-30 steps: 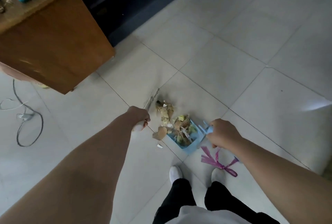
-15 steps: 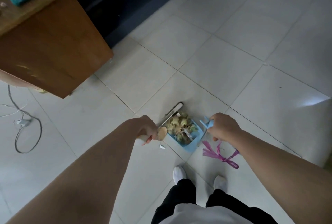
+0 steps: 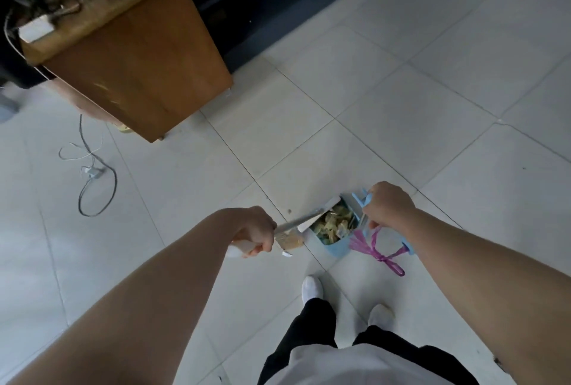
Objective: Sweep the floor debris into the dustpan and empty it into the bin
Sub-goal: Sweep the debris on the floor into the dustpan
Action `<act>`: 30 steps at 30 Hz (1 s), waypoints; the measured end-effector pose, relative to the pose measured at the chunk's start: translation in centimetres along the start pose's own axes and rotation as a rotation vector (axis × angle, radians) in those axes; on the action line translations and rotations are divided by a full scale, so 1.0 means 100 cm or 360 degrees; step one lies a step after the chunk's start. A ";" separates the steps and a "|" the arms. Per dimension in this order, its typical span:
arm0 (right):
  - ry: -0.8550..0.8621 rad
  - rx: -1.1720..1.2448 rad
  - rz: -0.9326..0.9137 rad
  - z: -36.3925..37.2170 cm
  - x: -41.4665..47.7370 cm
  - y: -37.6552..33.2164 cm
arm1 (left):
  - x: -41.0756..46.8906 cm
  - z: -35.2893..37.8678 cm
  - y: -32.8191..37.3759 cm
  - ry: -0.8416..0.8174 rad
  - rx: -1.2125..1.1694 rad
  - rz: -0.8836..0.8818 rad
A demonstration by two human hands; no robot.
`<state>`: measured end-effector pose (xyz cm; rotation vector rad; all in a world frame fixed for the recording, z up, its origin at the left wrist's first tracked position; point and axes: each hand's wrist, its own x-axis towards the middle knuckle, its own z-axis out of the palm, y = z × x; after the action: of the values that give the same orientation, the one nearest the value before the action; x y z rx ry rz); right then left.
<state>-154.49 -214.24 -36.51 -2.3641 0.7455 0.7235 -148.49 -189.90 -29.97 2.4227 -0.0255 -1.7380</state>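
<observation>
- The pale grey tiled floor (image 3: 401, 125) fills most of my view. No bin shows anywhere on it, so I judge the emptying leg will start with finding one.
- A brown wooden desk (image 3: 139, 53) stands at upper left, well apart from the work, with a dark looped cable (image 3: 92, 174) on the tiles beside it.
- The right hand (image 3: 389, 205) has its fingers clenched round the handle of the light-blue plastic dustpan (image 3: 338, 247), keeping its mouth toward the brush.
- The left hand (image 3: 255, 231) is wrapped tightly round the white handle of the small hand brush (image 3: 302, 219), whose head lies at the pan's open edge.
- The heap of yellowish-tan paper debris (image 3: 335, 224) sits inside the dustpan, just ahead of the white shoes (image 3: 312, 287).
- A purple plastic ribbon (image 3: 377, 248) lies on the tiles, touching or just beside the pan's back; I cannot tell which.
- A flat tan scrap (image 3: 289, 239) rests just outside the pan's lip, under the brush shaft, and a tiny white chip (image 3: 286, 254) lies just beside it.
- My read: sweeping is nearly done. The next move calls for a short stroke to drive those two strays over the lip. After that comes a level lift, since the pan looks full enough to spill.
</observation>
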 end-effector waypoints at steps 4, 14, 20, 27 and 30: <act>-0.0022 -0.0051 -0.0069 0.001 -0.014 0.012 | -0.017 0.002 0.009 0.0095 0.0028 0.0007; -0.0117 -0.0192 -0.0145 -0.006 -0.044 0.057 | -0.048 0.008 0.021 0.0155 -0.0060 -0.0087; -0.0148 -0.0211 -0.0197 -0.009 -0.057 0.077 | -0.054 0.011 0.027 0.0173 -0.0086 -0.0123; -0.0159 -0.0274 -0.0211 -0.010 -0.067 0.079 | -0.020 0.021 0.016 0.0323 -0.0114 -0.0162; -0.0155 -0.0261 -0.0163 -0.005 -0.070 0.075 | 0.008 0.026 0.001 0.0382 -0.0152 -0.0171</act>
<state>-163.96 -217.43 -34.29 -2.4723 0.5379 0.8784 -150.65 -190.38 -31.46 2.5852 0.2146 -1.4384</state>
